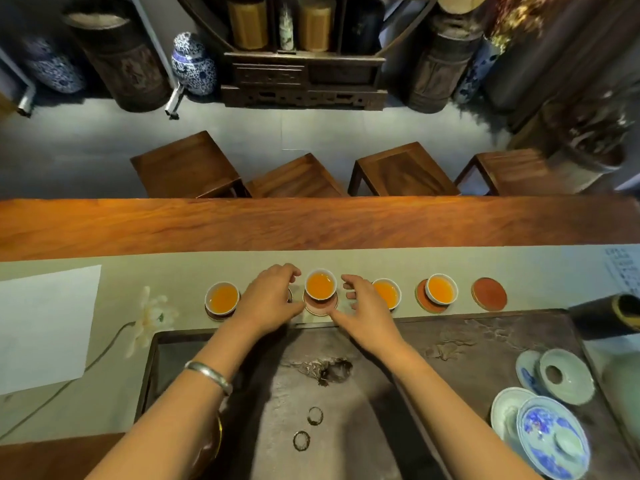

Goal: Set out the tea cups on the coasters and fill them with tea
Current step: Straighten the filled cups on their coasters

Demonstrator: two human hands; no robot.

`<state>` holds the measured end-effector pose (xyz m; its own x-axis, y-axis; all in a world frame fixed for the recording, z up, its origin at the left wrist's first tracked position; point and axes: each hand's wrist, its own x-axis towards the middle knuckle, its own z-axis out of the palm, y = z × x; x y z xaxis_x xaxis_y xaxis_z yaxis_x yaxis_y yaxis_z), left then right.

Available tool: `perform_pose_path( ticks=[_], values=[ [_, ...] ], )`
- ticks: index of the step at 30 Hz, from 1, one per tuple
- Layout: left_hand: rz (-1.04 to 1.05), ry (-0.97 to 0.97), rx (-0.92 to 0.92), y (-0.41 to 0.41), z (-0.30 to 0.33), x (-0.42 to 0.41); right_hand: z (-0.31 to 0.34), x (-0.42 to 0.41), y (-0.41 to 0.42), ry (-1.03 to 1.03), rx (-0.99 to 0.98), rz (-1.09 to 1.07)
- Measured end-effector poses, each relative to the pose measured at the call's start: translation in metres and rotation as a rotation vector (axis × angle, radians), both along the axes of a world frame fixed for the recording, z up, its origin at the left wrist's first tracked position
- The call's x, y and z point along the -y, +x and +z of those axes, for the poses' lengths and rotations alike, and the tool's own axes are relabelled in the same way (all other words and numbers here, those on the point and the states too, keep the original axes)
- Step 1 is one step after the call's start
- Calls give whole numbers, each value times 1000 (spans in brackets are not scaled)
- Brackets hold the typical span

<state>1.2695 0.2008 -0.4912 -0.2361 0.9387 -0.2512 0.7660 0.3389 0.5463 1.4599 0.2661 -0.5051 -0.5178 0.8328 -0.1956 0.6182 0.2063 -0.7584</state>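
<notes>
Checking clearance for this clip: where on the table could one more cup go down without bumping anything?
Free: the empty red coaster at the row's right end, and the wooden strip behind the cups. Crowded: around the middle cup, flanked closely by the left hand and right hand.

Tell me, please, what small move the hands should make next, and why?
Probably nudge the middle cup back to centre on its coaster: it sits toward the far edge, and the left hand and right hand flank it, open.
</notes>
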Motion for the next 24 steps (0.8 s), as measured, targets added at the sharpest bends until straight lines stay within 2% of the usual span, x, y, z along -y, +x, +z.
perform_pose_path(
  ticks=[7,13,24],
  values=[
    [-146,-85,-117,-6,-33,-35,-24,-29,-14,-37,169,88],
    [-183,-17,-116,-7,-44,-46,-35,-36,-20,-24,143,84],
    [-186,-45,-54,-8,-49,-49,-43,-38,-19,-22,144,92]
  ],
)
